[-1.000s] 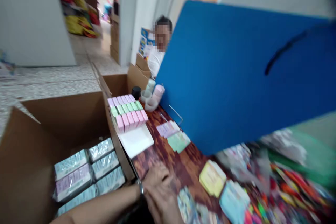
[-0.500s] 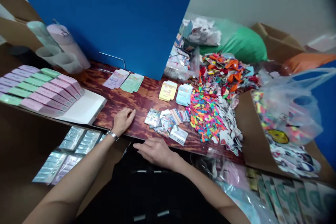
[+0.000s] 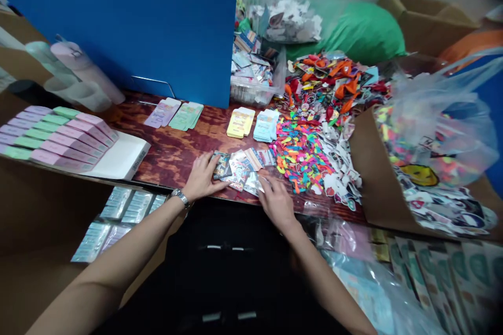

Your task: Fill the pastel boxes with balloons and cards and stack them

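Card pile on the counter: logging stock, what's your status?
Left hand touching printed card pile. Right hand at its near edge. Multicoloured cut pieces alongside, not blocking.

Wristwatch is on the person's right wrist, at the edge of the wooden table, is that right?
No, the head view shows the wristwatch on the left wrist, not the right, at the edge of the wooden table.

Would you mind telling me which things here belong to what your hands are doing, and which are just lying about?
In use: left hand, right hand, printed cards.

Lying about: pastel boxes, colourful pieces, plastic bag.
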Demonstrator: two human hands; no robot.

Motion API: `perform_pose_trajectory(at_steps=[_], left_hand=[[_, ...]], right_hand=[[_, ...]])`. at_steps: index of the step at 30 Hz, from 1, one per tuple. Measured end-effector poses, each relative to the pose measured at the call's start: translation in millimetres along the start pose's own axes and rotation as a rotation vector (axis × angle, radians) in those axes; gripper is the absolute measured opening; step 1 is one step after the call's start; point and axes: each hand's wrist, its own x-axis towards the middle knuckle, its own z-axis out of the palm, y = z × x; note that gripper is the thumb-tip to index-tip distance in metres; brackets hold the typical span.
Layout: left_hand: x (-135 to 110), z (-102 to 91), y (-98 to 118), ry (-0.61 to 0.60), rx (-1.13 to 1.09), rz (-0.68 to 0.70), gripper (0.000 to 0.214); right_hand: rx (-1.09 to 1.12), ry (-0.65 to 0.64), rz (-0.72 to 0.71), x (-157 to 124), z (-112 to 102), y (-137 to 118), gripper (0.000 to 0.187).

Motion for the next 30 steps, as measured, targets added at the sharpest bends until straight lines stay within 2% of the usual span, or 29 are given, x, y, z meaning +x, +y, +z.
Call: perform_pose_trajectory(at_steps=[4,8,11,13,18,22,24,27,30], left_hand=[[9.8,16.4,17.0,-0.087,0.035,0.084,0.098],[15.1,25.3,26.3,-0.098,0.038,0.177,0.096],[17.0,26.0,27.8,-0.104,0.03,0.2,0.089],[17.6,25.0,27.9,-0.104,0.025,0.188,0.085],[18.4,24.2,29.7,-0.111,0.039,0.145,0.081],[18.3,26.0,30.1,-0.102,0.021,0.139,0.08],[17.9,26.9,29.2,-0.096,0.009,0.139,0.08],[17.4,27.5,27.7,-0.095,-0.014,0.139,0.08],[17.2,27.1,26.9,-0.096,-0.034,0.144,0.08]], right_hand=[[0.005,0.048,0.055,-9.9,21.7,12.5,0.035],[0.159,0.103,0.013,9.9,33.7,2.6,0.037],[0.278,0.08,-0.003,31.2,26.6,3.8,0.035],[0.281,0.06,0.03,44.3,19.6,11.9,0.035],[0.038,-0.097,0.098,70.4,17.5,30.8,0.041],[0.02,-0.2,0.078,74.2,17.2,22.4,0.042],[0.016,-0.181,0.067,68.3,10.8,15.2,0.042],[0.027,-0.133,-0.047,52.1,-2.3,5.5,0.038],[0.042,-0.32,-0.271,35.0,-10.0,-6.1,0.03]])
